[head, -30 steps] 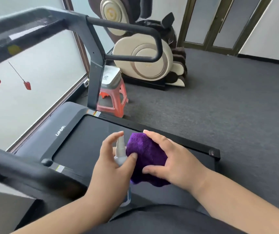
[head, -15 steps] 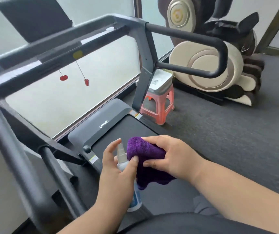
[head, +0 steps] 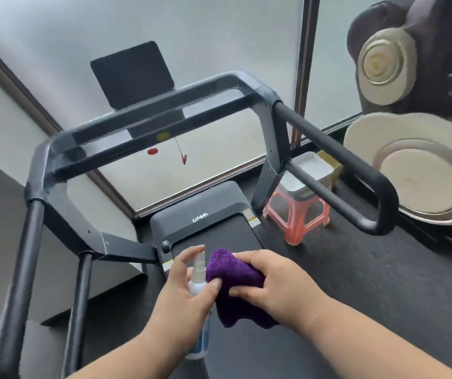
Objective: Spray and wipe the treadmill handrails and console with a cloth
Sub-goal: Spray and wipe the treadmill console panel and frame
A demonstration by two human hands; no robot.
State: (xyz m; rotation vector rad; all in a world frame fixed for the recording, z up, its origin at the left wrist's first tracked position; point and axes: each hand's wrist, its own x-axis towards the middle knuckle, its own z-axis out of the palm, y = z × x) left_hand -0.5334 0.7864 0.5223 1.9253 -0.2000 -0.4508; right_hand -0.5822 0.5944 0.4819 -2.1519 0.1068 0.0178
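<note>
My left hand (head: pixel 184 294) grips a small clear spray bottle (head: pixel 199 272) upright, its index finger raised over the nozzle. Right beside it my right hand (head: pixel 276 285) holds a bunched purple cloth (head: pixel 233 272), which touches the bottle's side. Both hands hover low over the black treadmill belt (head: pixel 214 236). Ahead and above stands the treadmill's dark console bar (head: pixel 159 105) with a black screen (head: pixel 132 73) on top. The right handrail (head: pixel 337 151) loops back towards me; the left handrail (head: pixel 25 258) runs down the left side.
A red plastic stool (head: pixel 296 217) with a white box on it stands right of the treadmill front. A large brown and cream massage chair (head: pixel 416 149) fills the right side. Frosted windows (head: pixel 192 36) lie behind the console, dark carpet (head: pixel 369 269) on the right.
The view has swung up and left, bringing the whole console, the screen and both handrails into sight. My hands keep the same hold on bottle and cloth, close together.
</note>
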